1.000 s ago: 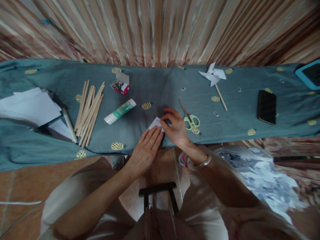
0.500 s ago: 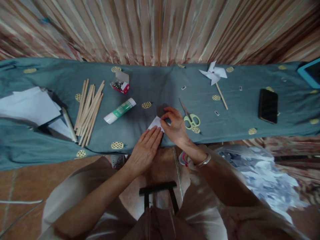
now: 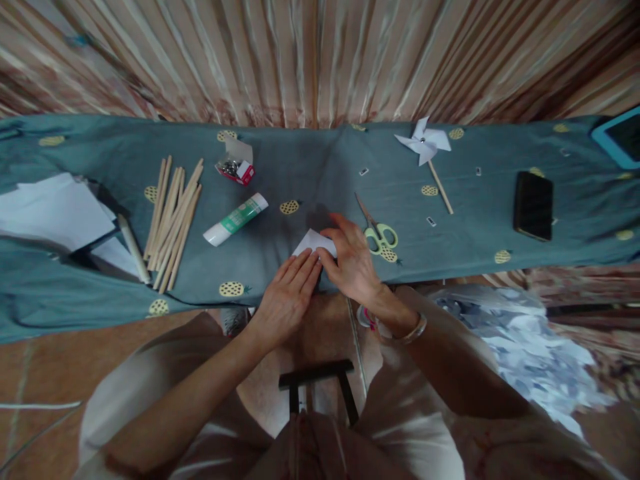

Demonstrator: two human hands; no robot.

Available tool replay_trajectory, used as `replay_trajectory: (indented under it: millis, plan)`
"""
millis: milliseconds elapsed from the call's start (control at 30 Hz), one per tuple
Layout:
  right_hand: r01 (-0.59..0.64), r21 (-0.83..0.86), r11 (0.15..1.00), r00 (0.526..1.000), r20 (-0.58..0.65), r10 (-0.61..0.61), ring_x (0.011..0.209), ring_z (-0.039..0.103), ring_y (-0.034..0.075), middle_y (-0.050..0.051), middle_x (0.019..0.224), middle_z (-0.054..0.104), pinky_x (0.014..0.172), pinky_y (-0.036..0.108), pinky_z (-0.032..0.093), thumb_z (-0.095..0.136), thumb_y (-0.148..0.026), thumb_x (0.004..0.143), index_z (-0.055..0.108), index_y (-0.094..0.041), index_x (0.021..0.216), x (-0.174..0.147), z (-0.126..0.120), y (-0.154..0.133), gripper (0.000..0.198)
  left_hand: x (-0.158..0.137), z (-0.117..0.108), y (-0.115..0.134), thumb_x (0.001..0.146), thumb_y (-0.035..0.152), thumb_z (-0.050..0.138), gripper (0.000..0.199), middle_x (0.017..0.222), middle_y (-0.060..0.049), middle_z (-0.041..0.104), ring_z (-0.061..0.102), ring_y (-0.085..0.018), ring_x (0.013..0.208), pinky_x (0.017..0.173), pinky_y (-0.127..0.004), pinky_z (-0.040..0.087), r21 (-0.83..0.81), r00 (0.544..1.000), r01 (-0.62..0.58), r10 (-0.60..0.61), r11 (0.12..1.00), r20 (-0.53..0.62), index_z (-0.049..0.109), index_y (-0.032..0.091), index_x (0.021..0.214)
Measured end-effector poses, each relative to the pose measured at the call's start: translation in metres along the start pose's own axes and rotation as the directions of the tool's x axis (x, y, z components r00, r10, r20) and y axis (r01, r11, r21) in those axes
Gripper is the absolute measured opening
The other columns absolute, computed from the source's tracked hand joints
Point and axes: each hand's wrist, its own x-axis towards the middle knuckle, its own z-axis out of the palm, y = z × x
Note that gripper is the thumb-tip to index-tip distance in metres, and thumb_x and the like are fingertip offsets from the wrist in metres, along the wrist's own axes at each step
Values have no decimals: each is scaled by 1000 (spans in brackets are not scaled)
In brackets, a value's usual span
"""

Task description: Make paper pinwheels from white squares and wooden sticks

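A folded piece of white paper [image 3: 311, 241] lies near the front edge of the cloth-covered table. My left hand [image 3: 289, 297] rests flat with fingers stretched out, its fingertips pressing on the paper's lower edge. My right hand [image 3: 354, 261] has thumb and forefinger closed around the paper's right corner. Just right of that hand are green-handled scissors [image 3: 381, 237], blades pointing away. A finished white paper pinwheel [image 3: 425, 143] on a wooden stick lies farther back to the right. A green and white glue stick [image 3: 236, 219] lies on the left.
Left of the glue are several wooden sticks [image 3: 175, 223], a small open red box [image 3: 239, 168] of metal pins, and a stack of white paper [image 3: 60, 210]. At right are a black phone [image 3: 534, 205] and a blue-framed tablet [image 3: 620, 140]. A clear bag of paper scraps [image 3: 525, 353] sits below the edge.
My right thumb has come down onto the paper's right corner, and the fingers have shifted slightly. My left hand stays on the paper. The whole view has shifted a little.
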Motion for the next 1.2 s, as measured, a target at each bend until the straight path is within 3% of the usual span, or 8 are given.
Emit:
replay_trajectory:
  millis: [100,400,500,767,867,1000,1200]
  plan:
    - [14,-53,998,1000,16,-13,135,43,33,17,148,45,108,55,38,46,-33,95,52,-18,127,-8,0,2,36,-1,1,-1,93,12,42,52,149,-23,45,33,-33,144,116,-51,36,22,1000,-13,12,1000,6,39,1,144]
    - [-38,-62,997,997,-71,34,143,34,32,9,153,38,112,57,32,45,-34,96,38,-33,145,-24,-10,27,49,-10,-8,-10,96,19,45,50,150,-19,46,39,-29,142,116,-50,34,17,999,-27,27,999,21,41,8,145]
    - [-35,-69,997,993,-112,27,142,36,31,6,153,40,112,55,33,44,-36,97,35,-38,146,-28,-14,35,50,-18,-16,-16,96,20,47,46,144,-17,54,49,-29,135,112,-50,37,23,1000,-13,14,1000,-13,46,11,141]
    - [-62,-213,975,998,-21,59,143,35,30,7,155,37,112,51,31,34,-33,100,27,-34,152,-30,-19,30,53,-30,-32,-25,93,19,55,29,114,-13,69,62,-27,104,97,-47,47,49,990,29,-22,998,-138,60,13,121]
    - [-49,-229,972,999,-19,45,143,35,29,6,152,40,111,51,32,35,-33,99,33,-36,149,-29,-19,31,50,-30,-36,-25,93,19,57,24,110,-12,70,62,-26,100,96,-47,47,58,987,13,-3,998,-161,61,12,115]
    - [-12,-184,983,1000,9,14,137,42,28,8,151,42,110,49,34,35,-35,99,55,-30,132,-25,-21,28,39,-29,-37,-26,92,18,57,19,107,-11,71,63,-25,97,96,-46,47,72,982,11,3,997,-189,63,12,109]
    - [-47,43,998,997,55,45,129,51,32,16,141,54,108,53,37,54,-38,92,66,-19,108,-17,-22,15,28,-25,-37,-27,93,19,57,15,102,-10,72,63,-24,94,92,-45,49,47,975,24,-13,999,-220,65,13,104]
